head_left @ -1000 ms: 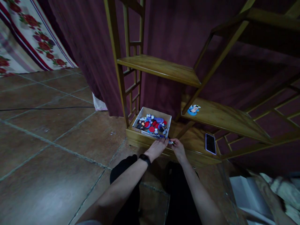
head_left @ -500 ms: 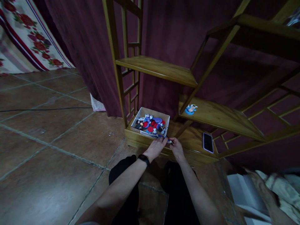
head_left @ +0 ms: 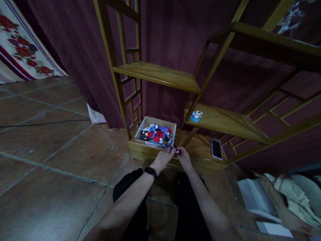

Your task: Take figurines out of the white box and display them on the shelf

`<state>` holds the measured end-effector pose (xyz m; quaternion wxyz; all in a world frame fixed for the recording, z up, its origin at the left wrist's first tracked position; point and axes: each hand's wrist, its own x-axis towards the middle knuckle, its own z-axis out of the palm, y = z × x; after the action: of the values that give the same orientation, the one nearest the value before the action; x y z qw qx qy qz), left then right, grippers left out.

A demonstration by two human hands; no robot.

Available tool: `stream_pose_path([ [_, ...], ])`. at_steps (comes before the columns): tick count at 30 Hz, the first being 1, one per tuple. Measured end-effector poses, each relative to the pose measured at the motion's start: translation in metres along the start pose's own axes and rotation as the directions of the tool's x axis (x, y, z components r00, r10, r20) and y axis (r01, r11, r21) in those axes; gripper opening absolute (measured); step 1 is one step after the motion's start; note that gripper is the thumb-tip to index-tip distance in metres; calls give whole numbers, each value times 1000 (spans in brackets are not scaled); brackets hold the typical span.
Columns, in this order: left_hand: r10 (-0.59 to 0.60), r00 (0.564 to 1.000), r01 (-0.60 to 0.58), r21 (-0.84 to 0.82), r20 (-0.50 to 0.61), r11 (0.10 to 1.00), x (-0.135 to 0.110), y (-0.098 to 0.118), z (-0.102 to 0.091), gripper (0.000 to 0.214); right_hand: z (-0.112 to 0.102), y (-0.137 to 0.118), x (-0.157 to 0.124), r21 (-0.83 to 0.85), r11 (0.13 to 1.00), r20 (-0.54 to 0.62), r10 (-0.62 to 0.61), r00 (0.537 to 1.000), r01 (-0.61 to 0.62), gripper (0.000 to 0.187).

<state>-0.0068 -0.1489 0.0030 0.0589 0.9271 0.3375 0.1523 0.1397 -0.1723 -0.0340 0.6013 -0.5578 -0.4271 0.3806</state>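
Note:
A small toy figurine (head_left: 177, 152), whitish with dark parts, is held between my hands just outside the front right corner of an open cardboard box (head_left: 142, 139). My right hand (head_left: 185, 158) pinches it from the right. The bent fingers of my left hand (head_left: 164, 158) close on its other side, beside the box's front wall. Most of the figurine is hidden by my fingers. Inside the box lies a heap of small figurines (head_left: 152, 127) with red, purple and black round bases. Another figurine (head_left: 197, 115) on a blue base stands on the shelf to the right.
The box sits on the bottom board of a wooden shelf unit (head_left: 157, 75). A phone (head_left: 216, 149) lies farther right on that board. White boxes (head_left: 257, 197) and cloth (head_left: 288, 190) are on the right. A cable (head_left: 45, 123) crosses the tiled floor at left.
The view has turned slightly right, so the shelf and box appear farther left. Both hands stay together at the box corner with the figurine between them.

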Motion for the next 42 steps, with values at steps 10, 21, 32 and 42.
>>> stream_pose_path([
  [10,-25,1000,25,-84,0,996,-1,2,0,40,-2,1,-5,5,1000,-10,-1,1000,1,23],
  [21,-160,987,119,-588,-18,800,4,-4,1,30,-6,-15,-15,21,1000,6,16,1000,-16,29],
  [32,88,995,-90,-38,-51,995,-9,8,4,41,-20,-5,-18,-39,999,13,29,1000,-28,28],
  [42,-147,989,114,-552,-16,826,-6,17,1,30,-25,-12,-27,38,999,39,9,999,-11,35],
])
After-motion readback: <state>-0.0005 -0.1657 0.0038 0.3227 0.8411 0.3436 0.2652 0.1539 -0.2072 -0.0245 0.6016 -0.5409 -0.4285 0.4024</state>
